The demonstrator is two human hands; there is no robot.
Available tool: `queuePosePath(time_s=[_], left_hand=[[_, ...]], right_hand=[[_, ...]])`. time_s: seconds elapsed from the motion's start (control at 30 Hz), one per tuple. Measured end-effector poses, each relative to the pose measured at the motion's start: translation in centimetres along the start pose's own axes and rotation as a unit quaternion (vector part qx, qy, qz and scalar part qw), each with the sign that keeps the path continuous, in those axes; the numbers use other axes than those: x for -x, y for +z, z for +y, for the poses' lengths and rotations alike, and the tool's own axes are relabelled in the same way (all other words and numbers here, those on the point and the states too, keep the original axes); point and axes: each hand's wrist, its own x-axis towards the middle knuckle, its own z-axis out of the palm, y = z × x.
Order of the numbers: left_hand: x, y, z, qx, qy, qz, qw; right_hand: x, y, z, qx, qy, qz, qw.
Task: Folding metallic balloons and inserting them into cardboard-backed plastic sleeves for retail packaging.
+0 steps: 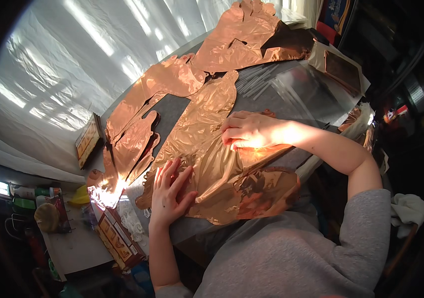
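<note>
A flat, creased gold foil balloon (202, 119) lies across the grey table in front of me. On its near part rests my left hand (168, 196), palm down with the fingers spread. My right hand (252, 130) has its fingers curled and pinched on the foil farther along, where folds gather and run out from it. Part of the pinch is hidden under the fingers. Beneath and beside it, another shiny foil piece (264, 193) reaches the table's near edge, by my body.
Copper foil balloons (239, 39) lie flat at the far side, with more foil shapes (135, 136) at the left. Clear straws (256, 82) and clear plastic bags (301, 92) lie right of centre. Boxes (117, 241) stand at the left, a white curtain (97, 54) behind.
</note>
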Motion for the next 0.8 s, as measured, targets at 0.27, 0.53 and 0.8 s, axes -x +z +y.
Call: queuePosePath(time_s=[0.27,0.53,0.8], left_hand=[[-0.4,0.0,0.4,-0.004,0.0,-0.003,1.0],[0.0,-0.1,0.2,0.005,-0.005,0.0,1.0],[0.1,0.0,-0.1,0.013,-0.009,-0.002,1.0]], right_hand=[[1.0,-0.9,1.5,-0.091,0.034,0.024,0.995],[3.9,-4.7,-7.9,0.139,-0.071,0.078,0.985],[13.6,1.6,-14.1,0.296,-0.073,0.072,0.95]])
